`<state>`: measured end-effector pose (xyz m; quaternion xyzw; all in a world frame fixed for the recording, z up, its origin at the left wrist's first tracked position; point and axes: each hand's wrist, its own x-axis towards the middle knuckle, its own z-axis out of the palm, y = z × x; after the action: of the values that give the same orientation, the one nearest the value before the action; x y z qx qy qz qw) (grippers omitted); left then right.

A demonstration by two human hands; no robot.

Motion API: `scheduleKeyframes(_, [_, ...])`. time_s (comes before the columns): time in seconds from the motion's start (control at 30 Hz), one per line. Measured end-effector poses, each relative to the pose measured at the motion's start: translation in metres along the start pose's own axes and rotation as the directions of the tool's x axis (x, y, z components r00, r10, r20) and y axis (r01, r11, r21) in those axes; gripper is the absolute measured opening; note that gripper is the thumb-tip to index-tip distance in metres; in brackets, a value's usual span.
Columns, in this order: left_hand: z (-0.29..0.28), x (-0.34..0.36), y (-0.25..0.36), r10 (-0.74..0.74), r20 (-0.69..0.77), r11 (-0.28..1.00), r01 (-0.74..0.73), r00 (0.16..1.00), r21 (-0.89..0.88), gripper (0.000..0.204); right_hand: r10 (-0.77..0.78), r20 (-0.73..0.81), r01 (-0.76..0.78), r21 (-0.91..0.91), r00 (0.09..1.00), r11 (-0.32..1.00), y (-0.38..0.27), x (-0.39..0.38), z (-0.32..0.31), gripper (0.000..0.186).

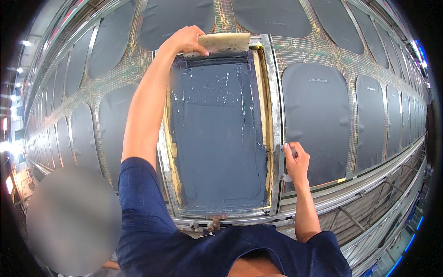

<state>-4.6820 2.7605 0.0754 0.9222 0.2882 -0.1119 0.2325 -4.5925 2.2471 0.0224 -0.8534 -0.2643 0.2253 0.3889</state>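
My left hand (189, 42) grips a pale, dark-stained squeegee blade (224, 44) across the far end of a metal screen frame (276, 115). Inside the frame, dark grey-blue ink (214, 147) lies over the screen, with glossy streaks toward the far end and yellowish strips (262, 101) along the sides. My right hand (296, 160) is closed on a metal handle (282, 164) on the frame's right side, thumb uppermost. The surface under the ink is hidden.
Dark grey rounded panels (314, 115) lie in long rows on a pale, line-marked bed (327, 55) at both sides and beyond. Metal rails (360, 194) run along the near edge. At lower left, a bit of another person's arm (110, 264) shows beside a blurred patch.
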Motion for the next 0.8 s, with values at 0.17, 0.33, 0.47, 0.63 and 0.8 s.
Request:
scheduleKeyframes(0.17, [0.003,0.021,-0.001,0.000,-0.004,0.984,0.000,1.000,0.178,0.075,0.051,0.052,-0.050,-0.021,0.997,0.999,-0.003,-0.006,-0.006,0.021])
scheduleKeyframes(0.33, [0.013,0.015,-0.001,-0.016,-0.123,0.999,0.021,0.992,0.034,0.083,0.042,0.067,-0.045,0.048,0.997,0.998,0.002,-0.010,-0.010,0.023])
scheduleKeyframes(0.47, [0.032,-0.027,-0.004,0.075,-0.599,0.995,-0.024,0.797,0.092,0.081,0.092,0.093,-0.089,-0.033,0.991,0.995,-0.017,-0.010,-0.021,0.036])
scheduleKeyframes(0.63, [0.097,-0.157,0.083,-0.126,-0.950,0.944,-0.260,0.284,-0.203,0.051,-0.189,-0.083,0.160,-0.279,0.978,0.947,-0.003,-0.021,-0.032,0.046])
scheduleKeyframes(0.8, [0.207,-0.422,0.166,-0.374,-0.667,0.736,-0.232,0.644,-0.636,0.013,-0.561,0.143,0.567,0.001,0.815,0.824,-0.084,-0.053,-0.022,0.032])
